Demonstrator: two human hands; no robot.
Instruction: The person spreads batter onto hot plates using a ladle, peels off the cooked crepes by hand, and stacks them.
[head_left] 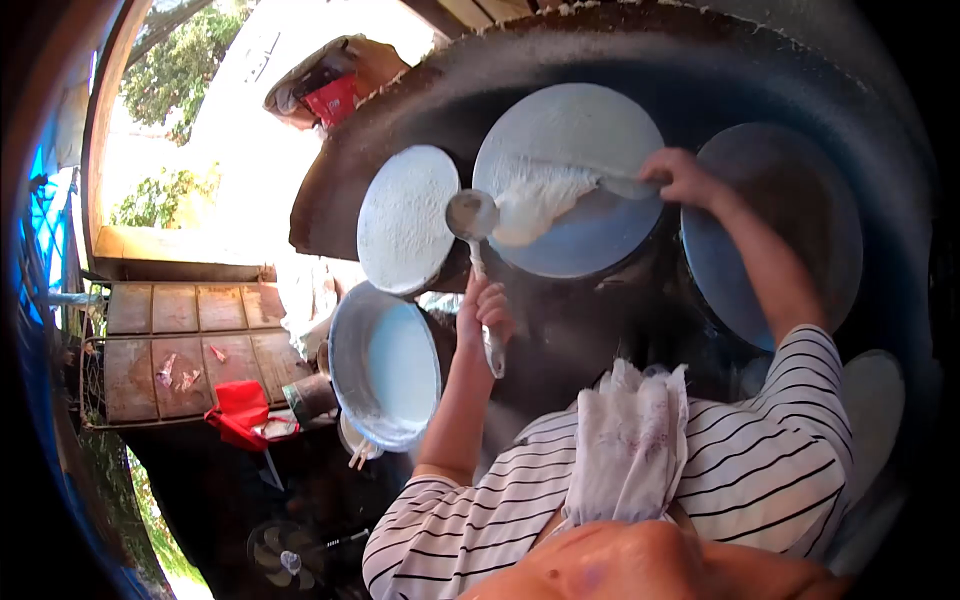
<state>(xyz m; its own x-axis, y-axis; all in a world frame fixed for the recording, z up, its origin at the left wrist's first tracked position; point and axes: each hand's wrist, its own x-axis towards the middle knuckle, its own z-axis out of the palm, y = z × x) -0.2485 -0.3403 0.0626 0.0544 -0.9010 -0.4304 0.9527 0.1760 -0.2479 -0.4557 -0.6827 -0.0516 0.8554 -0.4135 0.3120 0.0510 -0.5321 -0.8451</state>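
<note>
My left hand (485, 312) is closed around the handle of a metal ladle (472, 214), its round bowl held over the gap between two round griddles. My right hand (686, 178) pinches a thin, pale flat scraper (628, 187) at the right side of the middle griddle (575, 250). A wrinkled white batter sheet (540, 203) stretches leftward from the scraper, and the griddle's lower part shows bare grey-blue. White batter coats the left griddle (408, 215). Below the ladle, a large metal pot (345, 345) holds white liquid (402, 365).
A third griddle (775, 235), dark and steamy, lies under my right forearm. The stove's curved rim (400, 100) runs behind, with a red-marked bag (335, 95) on it. A tiled surface (175, 335), red cloth (240, 405) and fan (288, 560) are at left.
</note>
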